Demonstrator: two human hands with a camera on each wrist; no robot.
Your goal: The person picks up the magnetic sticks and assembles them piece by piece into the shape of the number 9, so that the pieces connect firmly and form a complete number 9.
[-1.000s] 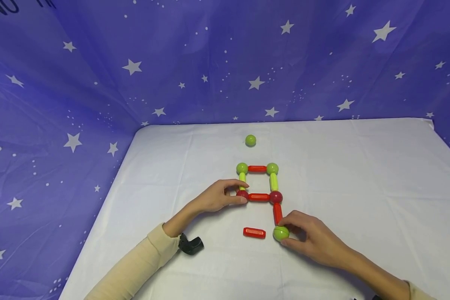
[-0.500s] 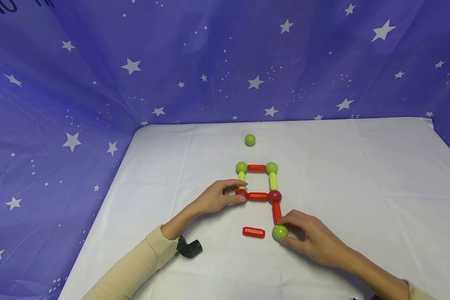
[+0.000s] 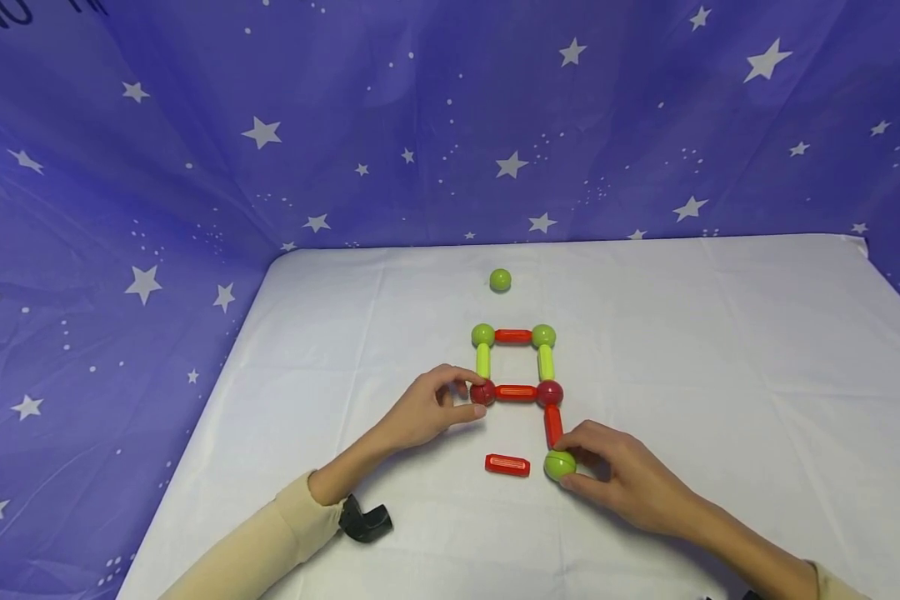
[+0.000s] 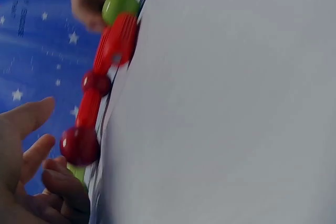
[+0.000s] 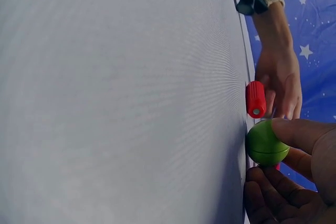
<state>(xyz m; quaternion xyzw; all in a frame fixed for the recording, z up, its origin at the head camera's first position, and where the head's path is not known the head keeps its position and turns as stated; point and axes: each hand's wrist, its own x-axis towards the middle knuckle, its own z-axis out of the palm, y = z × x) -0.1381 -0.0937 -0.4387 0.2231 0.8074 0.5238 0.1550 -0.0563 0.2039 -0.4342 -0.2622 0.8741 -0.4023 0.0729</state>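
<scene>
Green balls and red balls joined by rods form a square on the white table, with a red rod point(image 3: 553, 425) running toward the near side from its right red ball point(image 3: 550, 392). My right hand point(image 3: 630, 479) pinches the green ball point(image 3: 560, 465) at that rod's near end, thumb and fingers on either side. My left hand point(image 3: 427, 410) is at the left red ball point(image 3: 483, 392), index fingertip at its upper edge. In the left wrist view the left thumb point(image 4: 39, 114) stands apart from the red ball point(image 4: 80, 145). A loose red rod point(image 3: 507, 465) lies left of the held ball.
A loose green ball point(image 3: 500, 280) lies beyond the square. White cloth covers the table point(image 3: 720, 350), and a blue star-patterned cloth point(image 3: 450, 125) hangs behind and along the left. A black wrist device point(image 3: 365, 521) sits at the left cuff.
My left hand has loosened from the left red ball and drawn back slightly toward the near left, uncovering more of the yellow-green rod. My right hand stays on the green ball.
</scene>
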